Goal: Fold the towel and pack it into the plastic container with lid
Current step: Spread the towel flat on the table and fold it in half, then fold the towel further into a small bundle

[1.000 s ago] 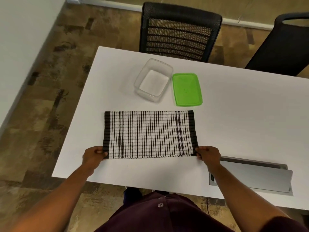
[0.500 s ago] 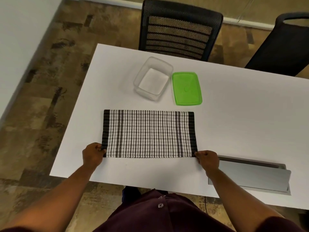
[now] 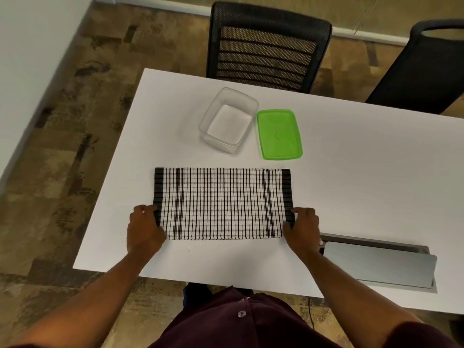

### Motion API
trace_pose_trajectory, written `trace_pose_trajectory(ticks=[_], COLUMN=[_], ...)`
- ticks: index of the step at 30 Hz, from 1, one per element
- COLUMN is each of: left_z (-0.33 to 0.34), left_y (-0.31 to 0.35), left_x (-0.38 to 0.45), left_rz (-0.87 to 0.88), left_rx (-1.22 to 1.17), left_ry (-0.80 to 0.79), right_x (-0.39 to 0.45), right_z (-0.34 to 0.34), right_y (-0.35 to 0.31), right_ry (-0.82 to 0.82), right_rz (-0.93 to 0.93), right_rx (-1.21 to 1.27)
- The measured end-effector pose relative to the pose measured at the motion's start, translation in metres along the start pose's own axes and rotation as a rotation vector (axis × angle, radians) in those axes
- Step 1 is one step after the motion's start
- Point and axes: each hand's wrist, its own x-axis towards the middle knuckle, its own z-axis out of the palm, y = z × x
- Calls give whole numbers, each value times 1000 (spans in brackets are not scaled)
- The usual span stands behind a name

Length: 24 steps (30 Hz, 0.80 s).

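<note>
A black-and-white checked towel (image 3: 222, 203) lies flat as a wide rectangle on the white table (image 3: 351, 177). My left hand (image 3: 144, 231) grips its near left corner and my right hand (image 3: 302, 228) grips its near right corner, and the near edge is lifted a little off the table. Beyond the towel stands the clear plastic container (image 3: 229, 119), open and with nothing inside. Its green lid (image 3: 279, 134) lies flat on the table just right of it.
A silver cable hatch (image 3: 379, 266) is set into the table at the near right. Two black chairs (image 3: 267, 43) stand at the far side. The table's left edge and near edge are close to the towel.
Both hands have moved forward along the towel's sides, taking the near corners with them, so the near edge has begun to rise and shift away from me.
</note>
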Motion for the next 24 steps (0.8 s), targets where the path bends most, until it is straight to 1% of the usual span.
trace_pose_trajectory(ticks=[1, 3, 6, 8, 10, 14, 17, 20, 22, 24], left_z=[-2, -6, -13, -15, -14, -13, -11, -10, -10, -10], left_y=[7, 23, 47, 58, 63, 60, 51, 45, 46, 48], left_x=[4, 18, 46, 62, 73, 82, 82, 79, 80, 81], left_rz=[77, 233, 411, 464, 476, 374, 339, 338, 343, 350], left_rx=[-1, 20, 149, 281, 397, 512, 541, 525, 514, 517], left_ry=[-17, -88, -245, -312, -338, -415, -466, -484, -489, -490], right_x=[3, 14, 37, 51, 62, 80, 91, 96, 99, 98], right_z=[2, 6, 9, 13, 17, 21, 15, 6, 1, -1], right_y=[-8, -27, -55, -71, -81, -87, -70, -45, -36, -35], right_ry=[-29, -141, -315, -370, -415, -522, -542, -539, -552, -543], right_rz=[-91, -245, -424, -534, -579, -539, -452, -366, -342, -332], right_rx=[-26, -108, -254, -353, -435, -559, -588, -548, -522, -415])
